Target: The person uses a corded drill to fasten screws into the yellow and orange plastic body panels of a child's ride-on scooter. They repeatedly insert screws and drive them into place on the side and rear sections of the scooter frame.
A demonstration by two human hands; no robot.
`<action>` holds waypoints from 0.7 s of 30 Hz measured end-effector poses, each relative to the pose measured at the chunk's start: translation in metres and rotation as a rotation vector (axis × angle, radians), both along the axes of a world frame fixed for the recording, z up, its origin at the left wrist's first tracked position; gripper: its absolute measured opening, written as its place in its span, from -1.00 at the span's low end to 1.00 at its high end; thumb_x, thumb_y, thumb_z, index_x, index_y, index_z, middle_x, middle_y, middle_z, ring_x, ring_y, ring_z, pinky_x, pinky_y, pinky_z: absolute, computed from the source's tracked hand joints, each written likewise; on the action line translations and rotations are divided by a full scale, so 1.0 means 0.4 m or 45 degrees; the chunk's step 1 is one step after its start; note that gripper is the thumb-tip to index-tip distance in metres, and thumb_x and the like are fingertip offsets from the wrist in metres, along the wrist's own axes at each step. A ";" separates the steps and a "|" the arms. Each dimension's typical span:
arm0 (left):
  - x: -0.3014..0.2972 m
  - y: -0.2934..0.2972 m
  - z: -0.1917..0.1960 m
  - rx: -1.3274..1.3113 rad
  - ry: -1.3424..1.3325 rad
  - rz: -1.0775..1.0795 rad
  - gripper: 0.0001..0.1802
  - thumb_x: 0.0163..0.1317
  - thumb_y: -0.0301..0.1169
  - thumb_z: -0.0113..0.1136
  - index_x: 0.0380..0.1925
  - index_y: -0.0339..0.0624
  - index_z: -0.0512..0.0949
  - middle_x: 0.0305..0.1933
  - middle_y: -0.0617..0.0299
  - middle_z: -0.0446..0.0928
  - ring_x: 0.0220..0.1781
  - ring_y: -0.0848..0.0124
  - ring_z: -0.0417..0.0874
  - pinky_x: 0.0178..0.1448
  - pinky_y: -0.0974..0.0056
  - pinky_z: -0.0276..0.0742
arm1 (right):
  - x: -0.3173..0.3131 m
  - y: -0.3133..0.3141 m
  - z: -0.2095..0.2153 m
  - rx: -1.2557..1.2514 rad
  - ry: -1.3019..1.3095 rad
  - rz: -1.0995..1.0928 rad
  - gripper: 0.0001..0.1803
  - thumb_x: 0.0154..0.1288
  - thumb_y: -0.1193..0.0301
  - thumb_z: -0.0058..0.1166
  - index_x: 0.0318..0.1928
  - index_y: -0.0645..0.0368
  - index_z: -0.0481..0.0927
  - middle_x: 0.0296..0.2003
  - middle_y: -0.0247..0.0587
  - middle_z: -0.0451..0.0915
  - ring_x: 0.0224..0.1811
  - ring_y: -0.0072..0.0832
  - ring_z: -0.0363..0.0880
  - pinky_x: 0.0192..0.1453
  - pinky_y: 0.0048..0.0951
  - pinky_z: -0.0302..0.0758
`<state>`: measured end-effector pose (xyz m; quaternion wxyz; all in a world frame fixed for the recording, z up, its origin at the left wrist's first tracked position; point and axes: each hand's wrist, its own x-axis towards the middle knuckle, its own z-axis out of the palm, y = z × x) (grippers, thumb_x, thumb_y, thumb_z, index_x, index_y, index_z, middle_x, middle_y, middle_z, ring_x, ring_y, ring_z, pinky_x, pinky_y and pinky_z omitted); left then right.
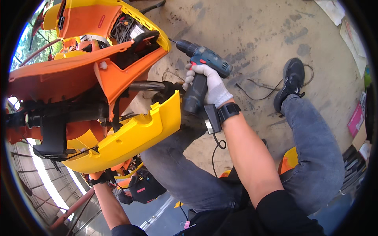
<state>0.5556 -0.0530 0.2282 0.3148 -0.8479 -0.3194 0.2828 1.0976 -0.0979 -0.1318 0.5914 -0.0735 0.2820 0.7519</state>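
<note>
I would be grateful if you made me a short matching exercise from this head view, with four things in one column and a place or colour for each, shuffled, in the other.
Column one
1. Cordless drill
2. Glove
3. Sneaker
4. Curved lower panel

Column two
A. Yellow
B. Resting on the floor
C. White
D. Held in the right hand

Right pairs
1-D
2-C
3-B
4-A
</note>
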 end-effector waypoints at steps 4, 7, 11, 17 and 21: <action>0.001 -0.011 0.018 0.061 0.069 -0.007 -0.38 0.11 0.01 0.40 0.16 0.06 0.56 0.16 0.28 0.60 0.20 0.25 0.58 0.28 0.10 0.45 | -0.019 0.014 -0.002 -0.017 0.056 -0.035 -0.76 0.31 0.40 0.04 -0.06 0.23 0.49 -0.42 -0.36 0.54 -0.41 -0.52 0.57 -0.18 -0.27 0.61; -0.054 -0.028 0.050 -0.099 -0.229 0.229 -0.37 0.14 -0.05 0.39 0.21 0.04 0.52 0.25 0.22 0.54 0.29 0.24 0.51 0.38 0.11 0.35 | -0.036 0.030 -0.001 -0.023 0.145 -0.041 -0.78 0.32 0.39 0.05 -0.09 0.22 0.50 -0.42 -0.36 0.54 -0.41 -0.52 0.57 -0.19 -0.27 0.61; -0.050 -0.031 0.052 -0.040 -0.393 0.313 -0.39 0.16 -0.06 0.35 0.20 0.03 0.51 0.23 0.22 0.54 0.28 0.25 0.50 0.39 0.11 0.35 | -0.052 0.062 0.002 -0.051 0.201 -0.031 -0.78 0.32 0.38 0.06 -0.10 0.23 0.50 -0.43 -0.35 0.55 -0.42 -0.51 0.57 -0.19 -0.27 0.61; -0.023 -0.037 0.049 0.026 -0.601 0.443 -0.43 0.19 -0.08 0.30 0.19 0.01 0.50 0.21 0.22 0.53 0.26 0.26 0.50 0.39 0.12 0.34 | -0.065 0.080 -0.003 -0.074 0.295 -0.028 -0.79 0.31 0.40 0.07 -0.13 0.25 0.49 -0.44 -0.32 0.54 -0.42 -0.49 0.57 -0.20 -0.25 0.61; -0.012 -0.043 0.055 0.048 -0.725 0.530 -0.45 0.22 -0.09 0.27 0.18 0.00 0.49 0.19 0.21 0.52 0.25 0.26 0.50 0.39 0.13 0.33 | -0.065 0.085 -0.002 -0.109 0.288 -0.014 -0.79 0.30 0.40 0.07 -0.14 0.26 0.48 -0.45 -0.31 0.54 -0.43 -0.48 0.57 -0.21 -0.24 0.62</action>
